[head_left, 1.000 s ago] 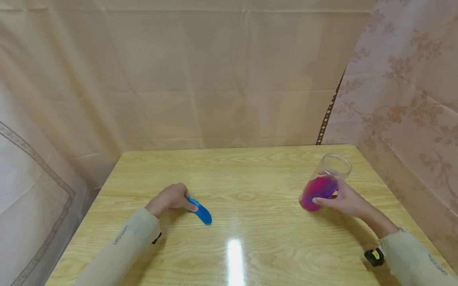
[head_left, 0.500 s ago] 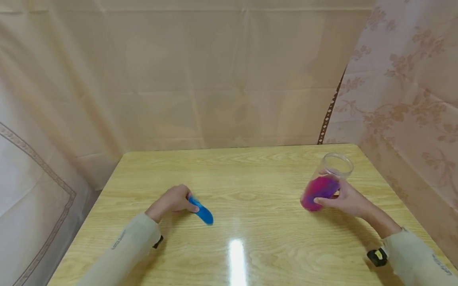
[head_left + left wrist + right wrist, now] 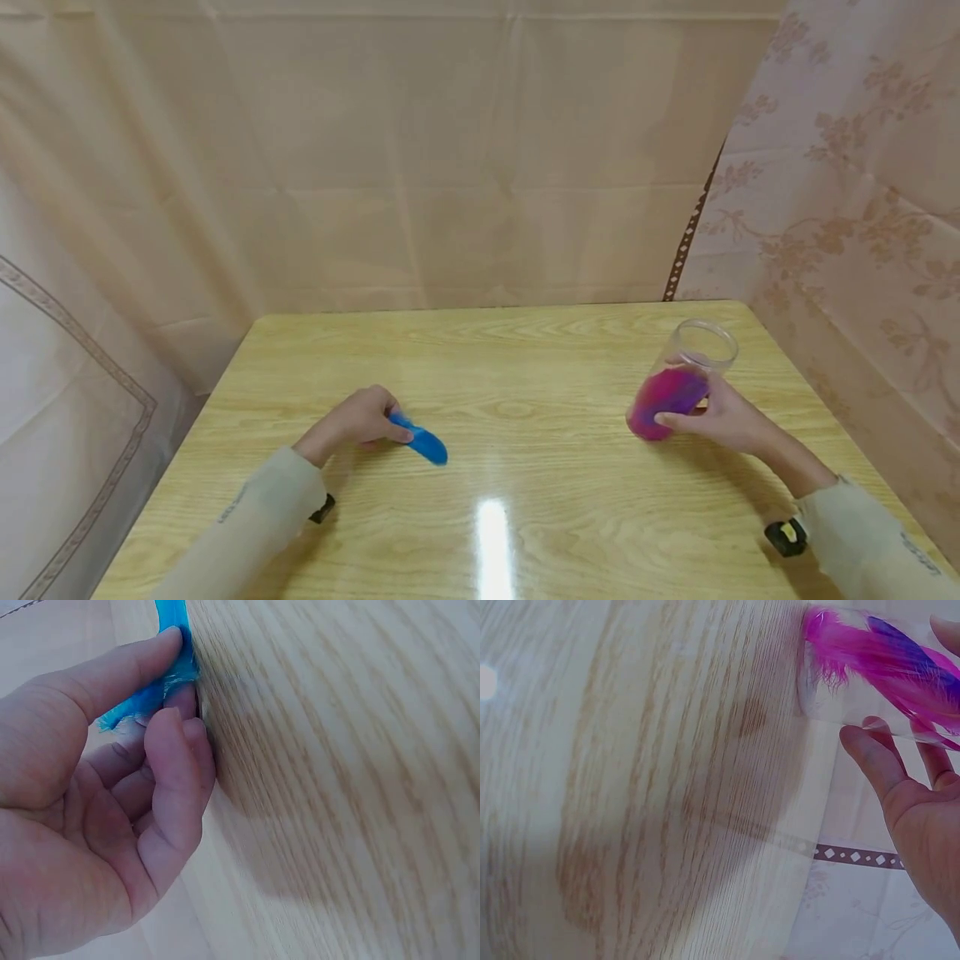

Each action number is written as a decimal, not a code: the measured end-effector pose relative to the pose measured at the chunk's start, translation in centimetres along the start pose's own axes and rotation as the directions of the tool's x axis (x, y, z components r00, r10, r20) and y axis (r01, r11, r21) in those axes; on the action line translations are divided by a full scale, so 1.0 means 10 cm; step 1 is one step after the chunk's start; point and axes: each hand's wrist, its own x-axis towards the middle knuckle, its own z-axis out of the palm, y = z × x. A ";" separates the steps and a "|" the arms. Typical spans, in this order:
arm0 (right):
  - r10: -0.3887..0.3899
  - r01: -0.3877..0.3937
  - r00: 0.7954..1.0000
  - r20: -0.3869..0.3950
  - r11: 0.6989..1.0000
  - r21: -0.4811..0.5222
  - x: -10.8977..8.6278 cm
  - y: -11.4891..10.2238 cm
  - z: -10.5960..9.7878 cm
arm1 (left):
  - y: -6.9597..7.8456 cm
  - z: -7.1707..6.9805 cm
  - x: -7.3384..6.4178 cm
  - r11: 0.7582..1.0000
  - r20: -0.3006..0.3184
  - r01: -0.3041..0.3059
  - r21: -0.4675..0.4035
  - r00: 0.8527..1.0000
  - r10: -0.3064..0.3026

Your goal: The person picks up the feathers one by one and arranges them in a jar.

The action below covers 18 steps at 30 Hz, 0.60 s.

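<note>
At the left of the table, my left hand (image 3: 367, 417) pinches a blue feather (image 3: 429, 446) between thumb and fingers, close above the wood. Its rounded tip points right in the head view. The left wrist view shows the fluffy end of the blue feather (image 3: 142, 705) by the thumb, while the lower fingers curl in. Over on the right, my right hand (image 3: 727, 421) grips a clear plastic cup (image 3: 705, 342) around its side, thumb in front. The cup leans, mouth tilted to the right. Pink and purple feathers (image 3: 885, 652) lie inside it.
A light wood table (image 3: 510, 367) spreads beneath both hands, with a bright glare spot near its front. Beige cloth (image 3: 450, 167) hangs behind the far edge. Flowered cloth (image 3: 862, 217) closes off the right side, and pale cloth (image 3: 67, 400) the left.
The blue feather has swung slightly, its tip a little higher now, as my left hand turns a bit. My right hand and the cup stay almost still.
</note>
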 end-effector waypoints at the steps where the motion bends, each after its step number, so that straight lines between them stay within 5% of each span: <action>1: 0.003 -0.003 1.000 0.000 1.000 -0.002 0.00 -0.01 0.00 | -0.01 0.00 0.00 1.000 0.002 -0.008 -0.003 1.000 0.008; 9: 0.018 -0.018 1.000 -0.001 1.000 -0.011 -0.01 -0.01 0.00 | -0.01 -0.03 0.02 0.994 0.008 -0.102 -0.025 0.995 0.102; 18: 0.031 -0.031 1.000 -0.002 0.999 -0.032 0.00 0.00 -0.01 | 0.01 -0.03 0.10 0.977 -0.069 -0.212 0.009 0.975 0.212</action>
